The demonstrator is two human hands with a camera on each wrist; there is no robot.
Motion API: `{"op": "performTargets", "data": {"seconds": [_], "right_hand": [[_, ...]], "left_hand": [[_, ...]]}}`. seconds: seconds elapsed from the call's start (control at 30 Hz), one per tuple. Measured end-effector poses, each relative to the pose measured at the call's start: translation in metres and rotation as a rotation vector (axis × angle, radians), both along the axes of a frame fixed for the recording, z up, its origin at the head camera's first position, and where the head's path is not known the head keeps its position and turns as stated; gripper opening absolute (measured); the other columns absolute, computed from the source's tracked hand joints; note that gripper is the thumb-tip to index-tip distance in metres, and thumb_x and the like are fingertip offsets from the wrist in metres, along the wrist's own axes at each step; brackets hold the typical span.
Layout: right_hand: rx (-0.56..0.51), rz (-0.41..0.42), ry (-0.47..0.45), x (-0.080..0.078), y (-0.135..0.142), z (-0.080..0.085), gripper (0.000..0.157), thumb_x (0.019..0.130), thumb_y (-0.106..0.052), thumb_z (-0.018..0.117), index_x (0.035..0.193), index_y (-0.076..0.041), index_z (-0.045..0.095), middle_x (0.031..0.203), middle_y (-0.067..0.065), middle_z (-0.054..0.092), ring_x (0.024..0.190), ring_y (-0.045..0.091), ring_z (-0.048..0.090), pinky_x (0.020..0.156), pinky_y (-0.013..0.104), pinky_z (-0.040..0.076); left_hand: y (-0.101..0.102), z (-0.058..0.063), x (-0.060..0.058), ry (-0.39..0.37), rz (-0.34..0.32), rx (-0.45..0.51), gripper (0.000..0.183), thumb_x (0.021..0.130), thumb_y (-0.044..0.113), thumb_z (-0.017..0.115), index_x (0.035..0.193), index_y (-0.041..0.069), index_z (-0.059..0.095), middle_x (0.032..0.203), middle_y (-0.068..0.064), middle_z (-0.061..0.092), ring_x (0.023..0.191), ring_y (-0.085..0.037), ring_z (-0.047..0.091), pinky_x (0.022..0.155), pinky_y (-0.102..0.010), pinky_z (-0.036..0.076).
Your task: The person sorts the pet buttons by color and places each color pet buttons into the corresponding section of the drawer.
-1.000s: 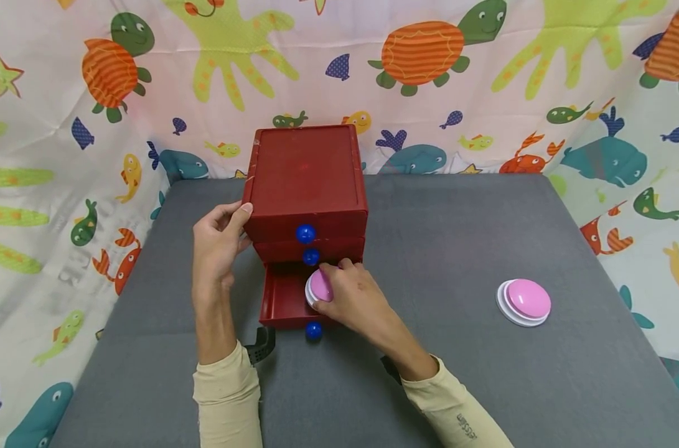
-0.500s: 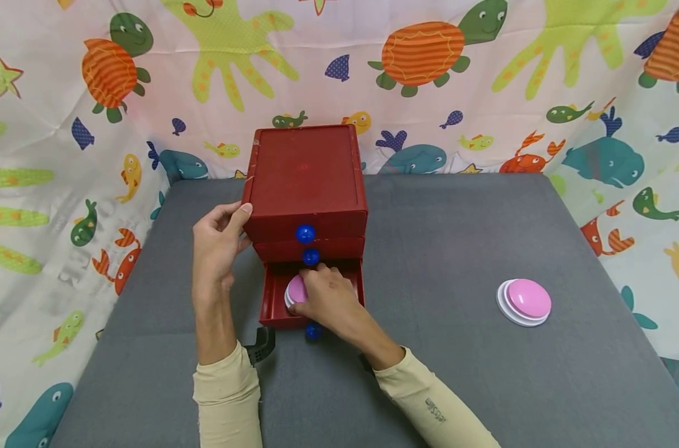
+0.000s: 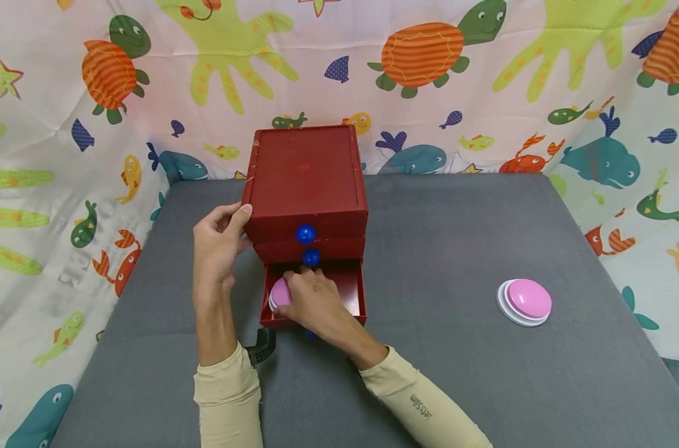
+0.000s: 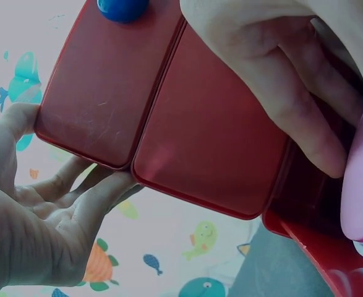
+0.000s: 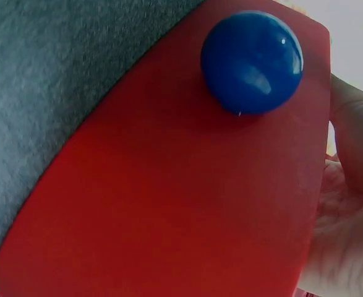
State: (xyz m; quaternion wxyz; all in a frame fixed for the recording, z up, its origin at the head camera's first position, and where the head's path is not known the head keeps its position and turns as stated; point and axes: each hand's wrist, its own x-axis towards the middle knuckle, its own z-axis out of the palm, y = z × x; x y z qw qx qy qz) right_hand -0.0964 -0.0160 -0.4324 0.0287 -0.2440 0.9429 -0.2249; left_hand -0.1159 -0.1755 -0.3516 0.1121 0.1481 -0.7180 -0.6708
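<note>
A red drawer cabinet (image 3: 304,171) with blue round knobs stands on the table, its bottom drawer (image 3: 350,283) pulled out. My left hand (image 3: 216,239) grips the cabinet's left front edge, thumb on the top corner and fingers along the side. Inside the open drawer, at its left end, is a pink domed push button (image 3: 280,294) on a white base. My right hand (image 3: 313,302) holds it from the right, thumb at the front and fingers behind. In the right wrist view the drawer front (image 5: 169,185) hides most of that hand and the whole button.
A second pink domed button (image 3: 529,298) lies on the grey tabletop (image 3: 440,249) to the right. The upper two drawers are closed, with knobs (image 3: 305,234) facing me. A curtain (image 3: 339,74) printed with sea animals hangs behind and at both sides.
My right hand has moved left inside the drawer with the pink button, from its middle to its left end. The left hand and the cabinet have stayed in place.
</note>
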Motion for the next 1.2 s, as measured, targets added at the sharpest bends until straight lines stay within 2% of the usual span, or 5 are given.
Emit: {"op": "performTargets", "data": {"seconds": [0.37,0.6,0.8,1.0,1.2], "right_hand": [[0.004,0.034,-0.008,0.006,0.005,0.003,0.04,0.091,-0.039,0.081,0.118,-0.011,0.074,0.102,0.01,0.068,0.085,0.025,0.061,0.068,0.034,0.057],[0.002,0.082,-0.008,0.008,0.01,0.006,0.028,0.101,-0.03,0.069,0.122,-0.011,0.073,0.108,0.009,0.07,0.093,0.025,0.065,0.082,0.039,0.062],[-0.013,0.07,0.025,0.014,0.017,0.009,0.03,0.103,-0.027,0.065,0.129,-0.012,0.069,0.113,0.009,0.071,0.096,0.025,0.067,0.083,0.038,0.062],[-0.013,0.067,0.014,0.024,0.031,0.023,0.041,0.102,-0.028,0.067,0.14,-0.012,0.066,0.126,0.01,0.07,0.106,0.026,0.066,0.095,0.039,0.061],[-0.077,0.052,0.014,0.035,0.053,0.039,0.039,0.1,-0.03,0.071,0.134,-0.01,0.07,0.126,0.009,0.071,0.107,0.023,0.068,0.094,0.038,0.062]], "left_hand": [[0.001,0.0,0.0,0.013,-0.017,-0.011,0.045,0.099,0.038,0.071,0.134,0.009,0.068,0.12,-0.001,0.067,0.109,-0.017,0.069,0.102,-0.046,0.058],[0.001,0.0,0.001,0.006,-0.013,-0.001,0.046,0.099,0.038,0.071,0.134,0.009,0.068,0.12,-0.002,0.067,0.11,-0.016,0.07,0.1,-0.043,0.058],[0.002,0.0,0.0,0.016,-0.018,0.013,0.045,0.099,0.036,0.072,0.133,0.008,0.068,0.116,0.001,0.068,0.106,-0.015,0.07,0.09,-0.029,0.063],[0.002,0.0,0.0,0.0,-0.011,-0.006,0.046,0.1,0.039,0.07,0.136,0.01,0.067,0.123,-0.003,0.066,0.11,-0.017,0.07,0.101,-0.044,0.058],[0.001,0.001,0.001,0.008,-0.009,-0.02,0.046,0.1,0.038,0.07,0.136,0.009,0.067,0.121,-0.002,0.066,0.109,-0.016,0.07,0.099,-0.043,0.058]]}}
